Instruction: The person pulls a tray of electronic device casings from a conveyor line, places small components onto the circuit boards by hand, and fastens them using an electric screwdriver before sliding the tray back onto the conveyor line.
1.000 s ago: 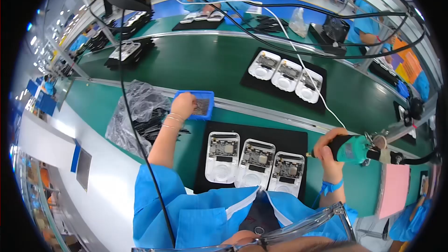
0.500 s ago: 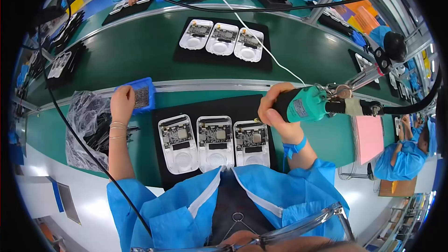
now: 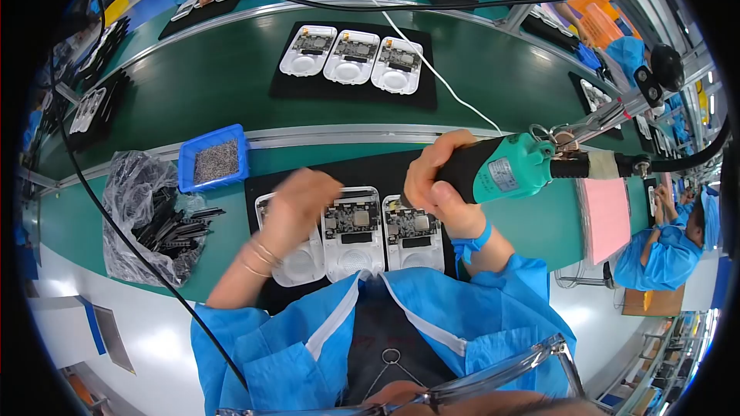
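Observation:
Three white housings with circuit boards lie side by side on a black mat (image 3: 270,185) before me. My left hand (image 3: 299,204) hovers over the left housing (image 3: 299,263), its fingers pinched near the upper edge of the middle housing (image 3: 353,243). Whatever those fingers hold is too small and blurred to name. My right hand (image 3: 443,177) is wrapped round a green and black electric screwdriver (image 3: 501,173), held sideways above the right housing (image 3: 414,235). The screwdriver's tip is hidden by my fingers.
A blue box (image 3: 214,158) of small screws stands behind left, beside a plastic bag (image 3: 139,208) of black strips. Beyond the metal rail, three more housings lie on another mat (image 3: 354,96). Cables hang across the view. A co-worker (image 3: 667,239) sits at right.
My left hand has left the blue screw box and moved right, over the housings. The screwdriver stays in my right hand, near the right housing. The camera view has tilted and shifted.

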Action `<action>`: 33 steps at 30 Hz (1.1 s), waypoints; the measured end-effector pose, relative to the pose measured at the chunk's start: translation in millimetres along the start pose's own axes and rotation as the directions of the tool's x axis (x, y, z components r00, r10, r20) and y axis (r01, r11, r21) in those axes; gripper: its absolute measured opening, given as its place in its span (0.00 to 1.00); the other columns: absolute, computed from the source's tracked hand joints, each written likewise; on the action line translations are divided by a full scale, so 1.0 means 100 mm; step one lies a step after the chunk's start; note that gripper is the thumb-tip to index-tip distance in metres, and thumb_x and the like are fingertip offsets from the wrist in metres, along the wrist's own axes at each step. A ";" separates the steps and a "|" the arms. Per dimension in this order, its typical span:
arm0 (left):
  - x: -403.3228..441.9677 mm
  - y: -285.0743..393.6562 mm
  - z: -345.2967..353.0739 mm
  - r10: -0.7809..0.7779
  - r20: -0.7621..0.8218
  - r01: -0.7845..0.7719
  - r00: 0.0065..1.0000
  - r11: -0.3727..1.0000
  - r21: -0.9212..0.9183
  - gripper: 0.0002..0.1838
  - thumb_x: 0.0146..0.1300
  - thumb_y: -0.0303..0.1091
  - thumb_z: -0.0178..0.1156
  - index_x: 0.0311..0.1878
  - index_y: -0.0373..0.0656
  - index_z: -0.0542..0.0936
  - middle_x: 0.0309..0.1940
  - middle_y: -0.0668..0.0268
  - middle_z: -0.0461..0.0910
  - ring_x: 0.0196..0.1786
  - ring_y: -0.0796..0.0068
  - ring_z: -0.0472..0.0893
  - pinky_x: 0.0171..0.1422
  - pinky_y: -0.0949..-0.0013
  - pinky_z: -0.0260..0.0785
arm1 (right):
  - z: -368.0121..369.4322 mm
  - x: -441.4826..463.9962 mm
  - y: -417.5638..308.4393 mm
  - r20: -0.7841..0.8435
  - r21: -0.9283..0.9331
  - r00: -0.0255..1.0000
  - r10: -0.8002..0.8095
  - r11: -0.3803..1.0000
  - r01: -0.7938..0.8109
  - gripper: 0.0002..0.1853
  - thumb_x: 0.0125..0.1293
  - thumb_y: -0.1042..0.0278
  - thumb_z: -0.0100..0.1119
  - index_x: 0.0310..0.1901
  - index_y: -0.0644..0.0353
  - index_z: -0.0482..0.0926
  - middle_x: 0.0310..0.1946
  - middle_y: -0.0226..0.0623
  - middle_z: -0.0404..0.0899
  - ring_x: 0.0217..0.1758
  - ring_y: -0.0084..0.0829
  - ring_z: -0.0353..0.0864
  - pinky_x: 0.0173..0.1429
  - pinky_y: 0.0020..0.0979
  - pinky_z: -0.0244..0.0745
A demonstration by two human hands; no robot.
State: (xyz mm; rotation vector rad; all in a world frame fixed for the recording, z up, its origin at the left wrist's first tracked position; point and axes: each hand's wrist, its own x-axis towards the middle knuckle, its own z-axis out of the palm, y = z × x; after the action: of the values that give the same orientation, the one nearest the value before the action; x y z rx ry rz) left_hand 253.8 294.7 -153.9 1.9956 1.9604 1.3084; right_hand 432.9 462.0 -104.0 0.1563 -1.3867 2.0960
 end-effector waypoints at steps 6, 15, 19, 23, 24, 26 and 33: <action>0.03 0.29 0.46 -0.069 0.030 0.074 0.997 0.963 -0.259 0.09 0.49 0.18 0.67 0.34 0.38 0.80 0.32 0.62 0.78 0.32 0.66 0.78 0.35 0.68 0.71 | 0.01 -0.01 0.02 0.046 0.063 0.998 -0.040 0.997 0.037 0.18 0.59 0.73 0.60 0.47 0.62 0.62 0.24 0.34 0.72 0.25 0.23 0.71 0.29 0.25 0.67; 0.04 0.33 0.58 -0.110 0.069 0.127 0.992 0.927 -0.351 0.07 0.51 0.21 0.67 0.34 0.36 0.80 0.32 0.60 0.78 0.33 0.65 0.79 0.36 0.68 0.73 | -0.06 -0.05 0.01 0.074 0.143 0.997 -0.032 0.989 0.021 0.18 0.60 0.73 0.59 0.47 0.61 0.62 0.24 0.34 0.72 0.23 0.21 0.69 0.27 0.24 0.64; 0.07 0.31 0.57 0.007 0.056 0.010 0.998 0.953 -0.303 0.09 0.50 0.22 0.68 0.34 0.36 0.79 0.33 0.59 0.78 0.33 0.61 0.78 0.36 0.67 0.73 | -0.10 -0.07 -0.04 0.118 0.152 0.992 -0.037 0.988 0.019 0.17 0.60 0.74 0.58 0.46 0.60 0.62 0.24 0.34 0.72 0.24 0.21 0.70 0.28 0.24 0.66; 0.14 0.35 0.54 0.116 0.056 -0.106 0.992 0.984 -0.146 0.12 0.48 0.22 0.69 0.36 0.36 0.78 0.35 0.57 0.78 0.35 0.57 0.78 0.38 0.64 0.73 | -0.06 -0.12 -0.12 0.111 0.056 0.994 -0.016 0.998 0.010 0.17 0.59 0.75 0.59 0.47 0.59 0.63 0.26 0.34 0.73 0.28 0.22 0.72 0.33 0.25 0.69; 0.15 0.37 0.54 0.127 0.061 -0.120 0.990 0.987 -0.105 0.13 0.47 0.22 0.69 0.36 0.36 0.78 0.35 0.57 0.77 0.36 0.57 0.78 0.39 0.63 0.73 | -0.06 -0.13 -0.13 0.109 0.049 0.994 -0.007 0.999 0.002 0.17 0.59 0.75 0.59 0.47 0.59 0.63 0.26 0.34 0.74 0.29 0.22 0.73 0.35 0.26 0.70; 0.21 0.44 0.52 0.034 0.058 -0.023 0.998 0.983 -0.181 0.17 0.45 0.23 0.70 0.39 0.37 0.78 0.38 0.57 0.78 0.39 0.55 0.78 0.42 0.61 0.72 | -0.09 -0.14 -0.14 0.095 -0.010 0.995 -0.011 1.000 0.012 0.17 0.58 0.75 0.60 0.47 0.60 0.64 0.26 0.34 0.74 0.29 0.22 0.73 0.36 0.26 0.71; -0.12 0.42 0.99 0.307 0.349 -0.368 0.885 0.922 0.123 0.26 0.52 0.42 0.65 0.49 0.32 0.77 0.51 0.52 0.76 0.58 0.54 0.75 0.61 0.58 0.70 | -0.44 -0.23 -0.05 0.002 -0.361 0.998 0.059 0.931 -0.054 0.17 0.58 0.75 0.60 0.46 0.61 0.64 0.26 0.32 0.73 0.28 0.20 0.71 0.33 0.24 0.68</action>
State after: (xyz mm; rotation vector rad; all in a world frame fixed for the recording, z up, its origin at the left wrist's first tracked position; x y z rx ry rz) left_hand 346.4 326.5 -199.4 2.5424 1.6879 0.7847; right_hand 464.4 492.1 -129.3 -0.0226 -1.7750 1.8464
